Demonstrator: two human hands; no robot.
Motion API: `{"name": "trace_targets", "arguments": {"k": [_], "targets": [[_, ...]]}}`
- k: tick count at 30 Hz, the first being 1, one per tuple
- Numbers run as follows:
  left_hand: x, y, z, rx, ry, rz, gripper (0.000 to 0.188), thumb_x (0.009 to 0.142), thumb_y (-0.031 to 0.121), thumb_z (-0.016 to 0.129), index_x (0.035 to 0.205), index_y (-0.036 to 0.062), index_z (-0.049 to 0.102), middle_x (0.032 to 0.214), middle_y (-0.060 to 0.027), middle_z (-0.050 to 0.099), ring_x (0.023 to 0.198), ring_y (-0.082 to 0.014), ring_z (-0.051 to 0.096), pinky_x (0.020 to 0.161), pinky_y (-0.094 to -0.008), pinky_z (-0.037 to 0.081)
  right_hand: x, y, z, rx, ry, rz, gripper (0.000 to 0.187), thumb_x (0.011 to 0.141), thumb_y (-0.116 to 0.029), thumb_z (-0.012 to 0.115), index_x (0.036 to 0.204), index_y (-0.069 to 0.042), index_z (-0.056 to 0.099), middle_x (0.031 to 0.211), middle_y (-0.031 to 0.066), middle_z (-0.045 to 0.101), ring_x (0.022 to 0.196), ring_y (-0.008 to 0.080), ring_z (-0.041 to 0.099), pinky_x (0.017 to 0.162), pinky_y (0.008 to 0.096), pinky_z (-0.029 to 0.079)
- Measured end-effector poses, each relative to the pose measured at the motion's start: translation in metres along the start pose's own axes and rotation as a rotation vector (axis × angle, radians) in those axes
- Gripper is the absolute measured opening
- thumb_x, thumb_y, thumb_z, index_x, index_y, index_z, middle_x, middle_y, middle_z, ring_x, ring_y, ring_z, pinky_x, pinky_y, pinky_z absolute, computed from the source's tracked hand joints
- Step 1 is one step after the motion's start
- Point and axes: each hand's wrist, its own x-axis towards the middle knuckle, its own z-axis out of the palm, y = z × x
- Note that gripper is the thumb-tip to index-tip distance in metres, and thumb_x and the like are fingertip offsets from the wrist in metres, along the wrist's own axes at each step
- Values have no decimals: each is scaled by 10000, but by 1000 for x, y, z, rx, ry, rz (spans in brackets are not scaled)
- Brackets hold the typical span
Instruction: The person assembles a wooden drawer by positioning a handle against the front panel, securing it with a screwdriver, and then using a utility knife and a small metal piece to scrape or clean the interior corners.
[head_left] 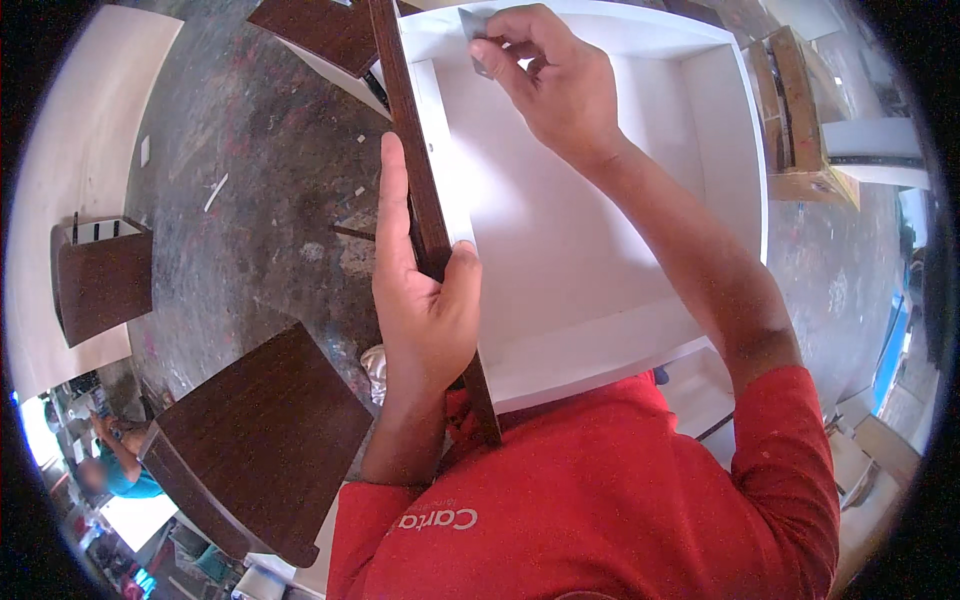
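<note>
A white drawer (580, 240) with a dark brown front panel (412, 160) lies open side up before me. My left hand (430, 310) grips the panel's edge, thumb on the inner side and fingers stretched along the outer face. At the far left inner corner, my right hand (565, 90) pinches a small thin grey flat piece, perhaps a blade or scraper (472, 24), against the white wall. Its fingers partly hide the piece.
A dark brown cabinet (265, 430) stands at lower left, with a smaller brown unit (105, 280) beyond on a pale board (90, 120). Another brown panel (320, 30) is at the top. Cardboard boxes (795, 120) stand at right. A person in teal (130, 470) is far left.
</note>
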Motion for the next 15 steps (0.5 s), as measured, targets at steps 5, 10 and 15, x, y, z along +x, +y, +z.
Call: {"name": "trace_targets", "arguments": {"k": [5,10,15], "targets": [[1,3,3,-149,20,-26,830,942,-143,470,1694,-18,143,1676,-219,351,1459,-226,472,1174,-348,404,-8,-9,-20,175,-178,124,259,970,-231,789,1182,-140,670,980,51,801,810,196,790,684,332,625],[2,4,3,-116,27,-5,843,936,-140,470,1701,-1,143,1608,-210,447,1395,-214,534,1143,-337,429,-9,2,-41,87,-302,-163,264,985,-134,753,1245,-155,709,1028,90,789,811,179,772,686,298,619],[2,-4,4,-123,22,23,849,928,-138,475,1702,10,160,1559,-202,506,1353,-204,565,1122,-337,447,-8,-10,-49,295,-357,77,320,963,-47,743,1266,-147,717,1098,94,778,886,143,756,738,293,616]]}}
